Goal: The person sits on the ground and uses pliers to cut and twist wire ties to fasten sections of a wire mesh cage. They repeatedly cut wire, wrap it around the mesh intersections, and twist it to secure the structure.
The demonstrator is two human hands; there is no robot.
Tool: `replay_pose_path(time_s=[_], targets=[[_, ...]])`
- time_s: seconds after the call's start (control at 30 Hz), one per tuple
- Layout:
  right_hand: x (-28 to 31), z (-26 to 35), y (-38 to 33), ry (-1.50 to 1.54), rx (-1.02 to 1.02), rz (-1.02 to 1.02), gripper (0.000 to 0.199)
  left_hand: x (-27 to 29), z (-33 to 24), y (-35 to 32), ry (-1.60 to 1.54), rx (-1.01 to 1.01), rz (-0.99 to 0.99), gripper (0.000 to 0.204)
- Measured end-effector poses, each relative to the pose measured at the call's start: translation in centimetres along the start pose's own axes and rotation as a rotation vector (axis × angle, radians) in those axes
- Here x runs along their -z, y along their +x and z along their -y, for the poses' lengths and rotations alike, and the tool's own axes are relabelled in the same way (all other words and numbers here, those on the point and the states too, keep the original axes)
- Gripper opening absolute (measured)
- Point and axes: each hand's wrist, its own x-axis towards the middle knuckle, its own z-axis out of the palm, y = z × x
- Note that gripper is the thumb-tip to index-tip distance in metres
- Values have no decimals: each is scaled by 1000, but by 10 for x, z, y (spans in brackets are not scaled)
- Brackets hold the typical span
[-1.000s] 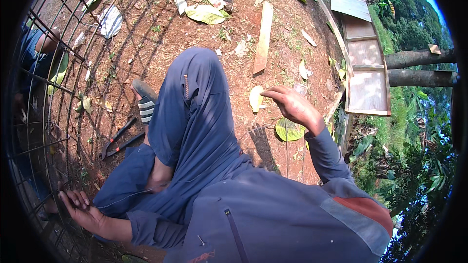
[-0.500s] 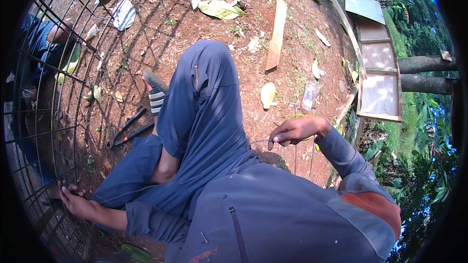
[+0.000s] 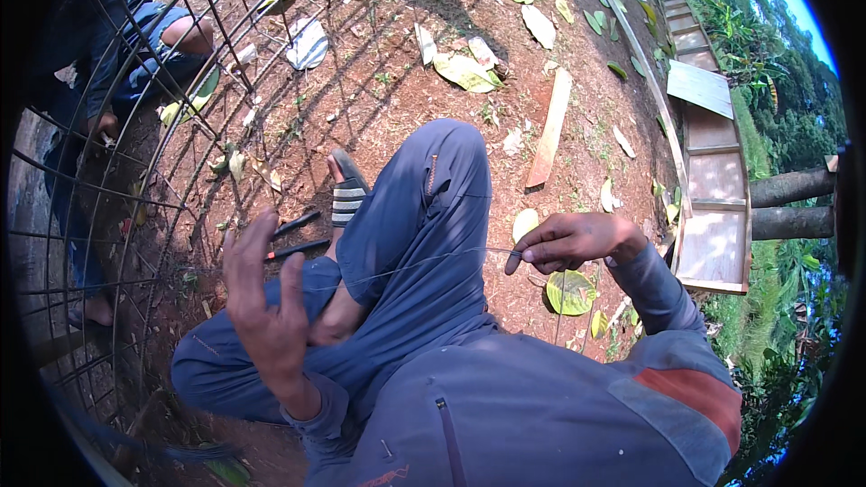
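Mesh of thin, dark metal bars (image 3: 221, 36) stands left of the left hand (image 3: 266, 311), with the bars crossing to make squares. The left hand is up and a bit blurry, its thumb and fingers spread apart. Just past its fingers, two straight black handles with a bit of orange (image 3: 300, 250) poke out over the brown, crumbly dirt. Thin, shiny grey wire (image 3: 451, 254) lies between the two hands. It goes left from the right hand (image 3: 577, 242), long and a little curved, over the soft, wrinkled blue pants (image 3: 456, 167), toward the left hand. It is too small to tell if it touches the left hand. The right hand is the nearer one: its thumb and finger pinch the wire. Just below that pinch is a round, green and yellow leaf (image 3: 570, 293). Above the pinch lies a long, flat, tan wooden board (image 3: 550, 126). Well to its right, shallow wooden trays (image 3: 714, 243) make a row.
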Motion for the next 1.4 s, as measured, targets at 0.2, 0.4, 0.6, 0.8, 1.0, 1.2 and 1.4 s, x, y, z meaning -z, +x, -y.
replay_pose_path(time_s=[0.2, 0.4, 0.6, 0.8, 1.0, 1.2, 1.4], targets=[[2, 21, -11, 104, 66, -9, 46, -106, -61, -18, -191, -262, 352, 34], [12, -6, -21, 144, 238, -12, 52, -117, -61, -9, -158, -238, 268, 14], [19, 8, -36, 123, 240, 10, 46, -114, -60, 3, -196, -146, 205, 13], [-3, 9, -13, 650, 560, -119, 39, -121, -65, 6, -292, -37, 139, 17], [-17, 45, 55, 1014, 931, -242, 39, -127, -72, -6, -245, 52, 124, 21], [-28, 59, 47, 844, 702, -294, 39, -113, -40, 0, -184, 133, -5, 19], [-26, 70, 57, 975, 991, -203, 29, -116, -68, 3, -313, 189, 123, 21]])
